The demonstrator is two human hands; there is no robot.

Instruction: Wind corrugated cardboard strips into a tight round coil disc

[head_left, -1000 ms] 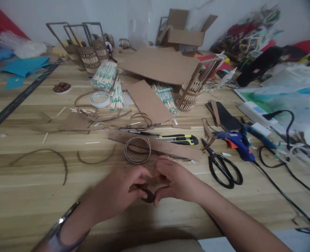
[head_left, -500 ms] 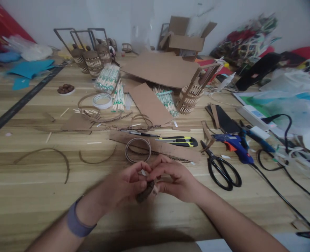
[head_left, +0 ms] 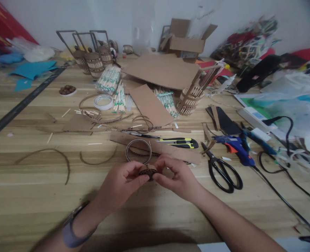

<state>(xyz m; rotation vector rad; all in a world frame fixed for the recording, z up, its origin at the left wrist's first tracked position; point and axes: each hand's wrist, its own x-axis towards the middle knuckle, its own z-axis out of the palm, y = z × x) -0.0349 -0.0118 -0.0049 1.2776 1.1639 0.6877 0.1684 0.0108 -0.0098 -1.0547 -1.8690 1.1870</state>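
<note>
Between my fingertips is a small round brown piece, seemingly of coiled cardboard, its dark ridged side facing me. My left hand pinches its left side with thumb and fingers. On the right side, my right hand grips the same piece, thumb in front. The fingers partly cover it. Just beyond my hands a cardboard ring lies against a long cardboard strip. A yellow and black utility knife rests behind that strip, beside a pen.
Black-handled scissors and a blue glue gun with its cord lie to the right. Curled cardboard strips are at left. Farther back are wrapped sticks, a tape roll, a slatted bucket and a cardboard sheet.
Both hands have turned the small round piece, from tilted on edge to lying level between the fingertips. My right fingers have shifted to its right side. The tools on the table stay put.
</note>
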